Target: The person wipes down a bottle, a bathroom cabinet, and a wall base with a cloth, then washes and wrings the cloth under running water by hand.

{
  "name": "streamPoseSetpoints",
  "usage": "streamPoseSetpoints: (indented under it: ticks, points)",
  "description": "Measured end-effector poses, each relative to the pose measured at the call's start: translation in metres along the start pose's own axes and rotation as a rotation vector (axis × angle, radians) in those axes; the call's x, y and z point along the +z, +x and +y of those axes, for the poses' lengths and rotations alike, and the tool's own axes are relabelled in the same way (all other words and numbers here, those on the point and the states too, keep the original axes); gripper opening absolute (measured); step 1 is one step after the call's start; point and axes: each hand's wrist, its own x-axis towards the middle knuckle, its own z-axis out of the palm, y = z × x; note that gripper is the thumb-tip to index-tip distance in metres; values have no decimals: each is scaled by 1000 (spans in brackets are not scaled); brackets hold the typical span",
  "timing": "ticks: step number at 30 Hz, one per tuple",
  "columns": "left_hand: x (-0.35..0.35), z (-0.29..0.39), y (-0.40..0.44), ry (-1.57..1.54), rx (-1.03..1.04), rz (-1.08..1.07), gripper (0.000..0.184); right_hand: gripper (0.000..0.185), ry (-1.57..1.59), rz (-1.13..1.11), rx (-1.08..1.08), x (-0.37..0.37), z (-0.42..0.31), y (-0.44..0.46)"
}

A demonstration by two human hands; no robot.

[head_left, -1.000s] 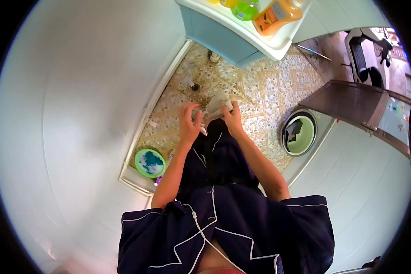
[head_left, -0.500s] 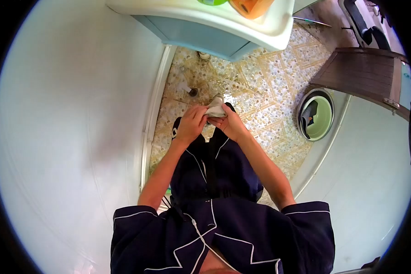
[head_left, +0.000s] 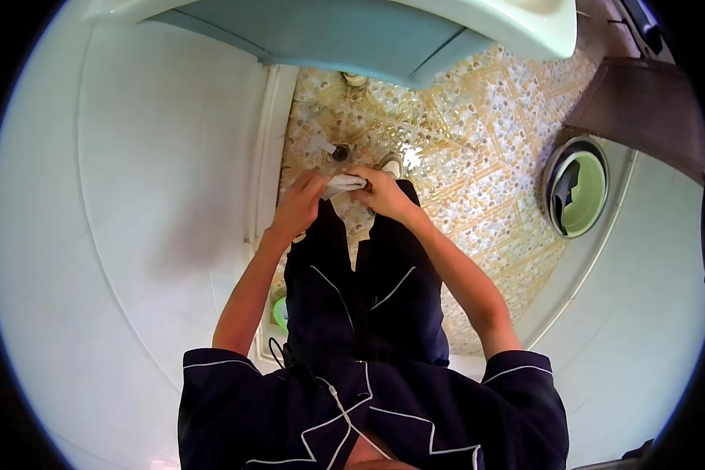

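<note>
A small white piece of cloth (head_left: 343, 184), folded or bunched up, is held between my two hands above the floor, in front of my knees. My left hand (head_left: 298, 207) pinches its left end, with the fingertips somewhat blurred. On the other end, the fingers of my right hand (head_left: 384, 193) are closed. Whether the cloth is a sock or a rag I cannot tell. Just beyond it lies a round floor drain (head_left: 340, 153), and one light shoe (head_left: 392, 164) shows past my right hand.
A blue washbasin cabinet (head_left: 345, 35) with a white basin top (head_left: 536, 27) stands ahead. Stacked basins, the inner one a green basin (head_left: 595, 211), hold dark cloth at right. A brown door (head_left: 642, 106) juts in. Wet patches shine on the patterned floor (head_left: 478, 204).
Both hands have shifted slightly left with the cloth, and my left hand has moved outward. The view has moved, bringing the cabinet front more into sight; the items on the washbasin are out of view.
</note>
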Motion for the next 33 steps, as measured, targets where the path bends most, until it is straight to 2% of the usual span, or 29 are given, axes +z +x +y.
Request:
streamPoseSetpoints:
  ticks: [3, 5, 6, 7, 8, 9, 11, 14, 16, 18, 20, 22, 23, 25, 27, 29, 31, 32, 33]
  points:
    - [3, -3, 2, -60, -2, 79, 24, 27, -156, 177, -110, 1, -10, 2]
    - [-4, -4, 7, -72, -150, 52, 23, 26, -152, 182, -76, 3, -15, 4]
    - [-8, -3, 14, -73, -137, 64, 23, 24, -150, 191, -43, 0, -17, 7]
    - [-9, 1, 19, -159, -215, 64, 30, 22, -164, 250, -127, 0, -20, 9]
    - [-8, 2, 21, -249, -297, 61, 37, 22, -177, 253, -127, -3, -21, 10]
    - [-5, 0, 23, -253, -289, 71, 37, 22, -207, 243, -108, -6, -21, 13]
    - [-5, -11, 36, -96, -22, 190, 40, 27, -291, 261, -169, -13, -13, 34]
    - [-1, -31, 55, -34, -95, 222, 46, 23, -384, 259, -204, -29, -21, 57]
    - [10, -45, 67, -9, -17, 321, 44, 24, -413, 264, -225, -33, -14, 69]
    - [20, -57, 84, -131, -60, 433, 38, 26, -376, 386, -294, -35, -1, 85]
    - [33, -68, 98, -94, -1, 456, 33, 27, -412, 447, -289, -36, 6, 90]
    - [42, -72, 123, -55, 72, 500, 28, 28, -86, 577, -228, -41, 12, 95]
    - [47, -68, 135, -34, 132, 539, 25, 26, -66, 642, -279, -47, 15, 98]
    - [48, -54, 157, -11, 223, 604, 22, 25, -197, 725, -310, -65, 25, 102]
    - [47, -37, 173, 251, 279, 788, 20, 23, -380, 840, -338, -81, 25, 99]
    - [54, -32, 189, 371, 326, 900, 18, 24, -383, 870, -373, -96, 28, 99]
    - [61, -38, 210, 396, 344, 800, 15, 25, -385, 899, -419, -110, 27, 105]
    - [65, -38, 219, 396, 363, 820, 15, 23, -305, 909, -499, -110, 28, 109]
    - [72, -36, 224, 210, 327, 822, 14, 22, -224, 912, -569, -111, 29, 113]
